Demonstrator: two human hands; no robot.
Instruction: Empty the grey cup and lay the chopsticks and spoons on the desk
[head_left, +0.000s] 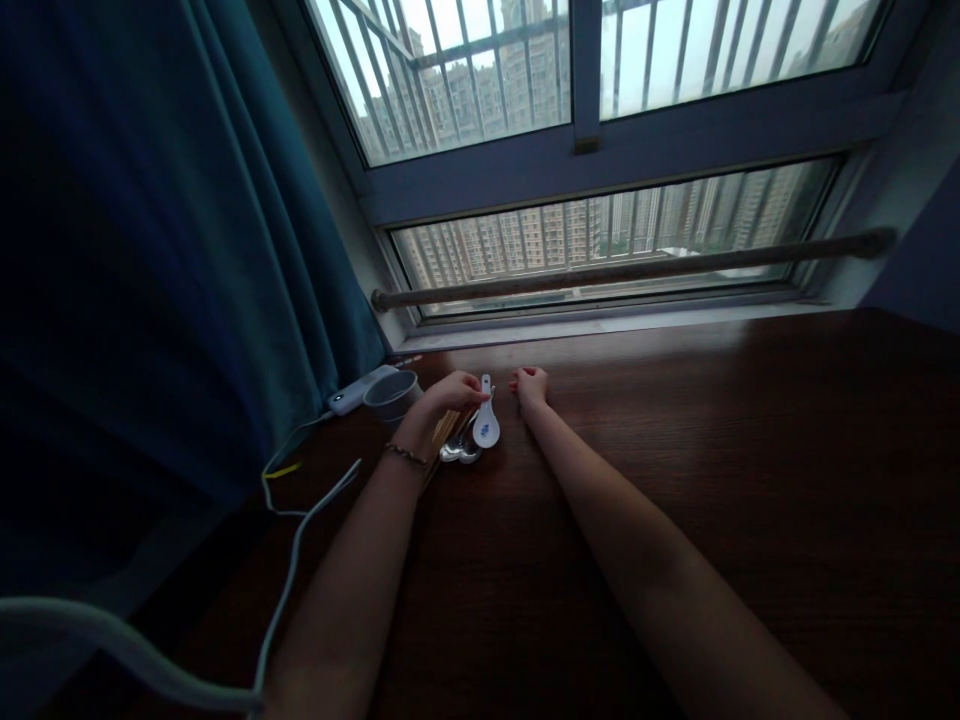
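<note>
A white ceramic soup spoon (487, 430) with a blue mark in its bowl is pinched near its handle by my left hand (456, 388), its bowl toward me. Under and beside it are shiny metal spoons (459, 452), partly covered. Several wooden chopsticks (444, 430) lie at a slant below my left wrist, which hides part of them. My right hand (532, 384) is a little to the right of the soup spoon, apart from it, with its fingers curled and nothing visible in them. Left of my left hand stands a round grey container (393, 392).
A white power strip (361, 389) lies by the blue curtain (247, 220) at the left. A white cable (294, 560) runs across the left foreground, with a yellow tie (283, 470) near it. Beyond the dark wooden surface (712, 450), a horizontal rail (637, 272) crosses the window.
</note>
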